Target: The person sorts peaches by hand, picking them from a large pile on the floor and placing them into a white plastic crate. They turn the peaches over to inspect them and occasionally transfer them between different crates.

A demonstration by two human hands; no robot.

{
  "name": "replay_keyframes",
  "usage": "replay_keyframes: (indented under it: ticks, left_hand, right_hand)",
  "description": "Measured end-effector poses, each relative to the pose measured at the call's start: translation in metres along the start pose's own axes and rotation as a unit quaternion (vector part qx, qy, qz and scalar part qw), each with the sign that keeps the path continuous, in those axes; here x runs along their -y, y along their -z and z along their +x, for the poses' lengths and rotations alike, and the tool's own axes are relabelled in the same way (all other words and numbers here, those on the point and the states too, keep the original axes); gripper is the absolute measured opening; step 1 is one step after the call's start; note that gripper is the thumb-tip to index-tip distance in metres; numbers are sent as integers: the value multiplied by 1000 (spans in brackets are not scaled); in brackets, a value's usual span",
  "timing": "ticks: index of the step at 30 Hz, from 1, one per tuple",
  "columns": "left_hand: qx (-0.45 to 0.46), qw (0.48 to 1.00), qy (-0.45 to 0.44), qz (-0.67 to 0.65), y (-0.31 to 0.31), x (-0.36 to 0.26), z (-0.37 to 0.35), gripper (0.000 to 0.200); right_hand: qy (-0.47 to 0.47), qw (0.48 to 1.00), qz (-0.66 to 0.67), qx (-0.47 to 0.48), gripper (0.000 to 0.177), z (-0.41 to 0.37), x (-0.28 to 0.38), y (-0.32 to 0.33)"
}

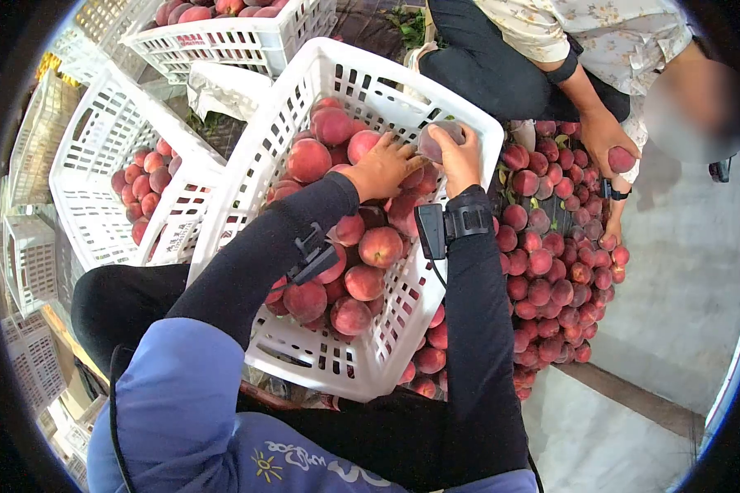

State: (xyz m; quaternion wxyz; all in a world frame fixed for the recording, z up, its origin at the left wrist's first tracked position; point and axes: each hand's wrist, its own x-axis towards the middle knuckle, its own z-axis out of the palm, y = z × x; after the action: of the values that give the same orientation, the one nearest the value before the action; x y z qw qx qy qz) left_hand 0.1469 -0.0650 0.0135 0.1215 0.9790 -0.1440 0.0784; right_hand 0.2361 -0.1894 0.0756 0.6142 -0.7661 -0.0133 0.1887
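A white slatted plastic crate (300, 366) sits in front of my body, partly filled with red peaches (381, 246). My right hand (462, 162) is closed around a dark red peach (441, 140) above the crate's far right corner. Beside it, my left hand (384, 168) lies palm down on the peaches, its fingers spread and touching the fruit below. What is under the left palm is hidden. Both forearms wear dark sleeves with devices strapped on.
To the right lies a large pile of peaches (551, 263) on the floor. Across it, a co-worker's hand (604, 131) holds a peach, and their other hand (613, 230) reaches to the pile. A second crate (90, 156) and a full crate (263, 41) stand left and behind.
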Motion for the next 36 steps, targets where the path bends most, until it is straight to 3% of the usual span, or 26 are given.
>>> replay_keyframes:
  ticks: [2, 4, 6, 9, 12, 13, 16, 19, 21, 24, 28, 31, 33, 34, 35, 36]
  left_hand:
    - [-5, 1000, -2, -17, 1, 2, 0, 73]
    - [-8, 1000, -6, -29, 8, 5, -4, 73]
    - [-83, 992, -29, -85, 18, 2, -16, 75]
    - [-54, 985, -15, -161, 45, -6, -38, 76]
    - [-11, 990, -17, -143, 47, -10, -61, 79]
    - [3, 990, -32, -137, 52, -13, -66, 80]
    - [-27, 993, -19, -114, 50, -15, -69, 82]
    - [-13, 994, 24, -102, 37, -16, -68, 87]
    - [-18, 996, 44, -69, 32, -24, -73, 89]
    - [-27, 996, 81, -30, 30, -31, -79, 91]
    - [-32, 996, 78, -24, 30, -30, -82, 89]
    - [-84, 988, 66, -111, 37, -21, -84, 79]
    - [-187, 948, 164, -197, 55, -6, -80, 65]
    - [-251, 915, 210, -234, 39, 11, -80, 49]
    - [-298, 891, 246, -237, 50, 12, -87, 45]
    - [-345, 865, 279, -236, 61, 13, -91, 41]
  right_hand:
    - [72, 996, -59, -10, 72, 4, -7, -2]
    - [75, 996, -45, -14, 72, 4, -8, -3]
    - [75, 997, -27, -21, 72, 2, -7, -4]
    - [78, 996, -52, -13, 73, 3, -7, -3]
    - [92, 994, -59, -22, 69, 7, -17, -4]
    - [75, 984, -156, 37, 66, 10, -23, -4]
    - [33, 871, -459, 171, 50, 13, -35, -3]
    - [86, 831, -531, 145, 45, -4, -36, -9]
    - [22, 796, -587, 143, 45, -13, -23, -14]
    - [1, 795, -587, 151, 45, -10, -27, -18]
    - [69, 827, -548, 105, 46, -15, -47, -19]
    - [98, 821, -560, 52, 46, -20, -43, -17]
    - [74, 837, -537, 75, 46, -37, -11, -20]
    - [47, 852, -511, 100, 46, -44, -2, -21]
    - [89, 889, -439, 94, 45, -41, -20, -23]
    - [88, 889, -439, 94, 45, -38, -38, -25]
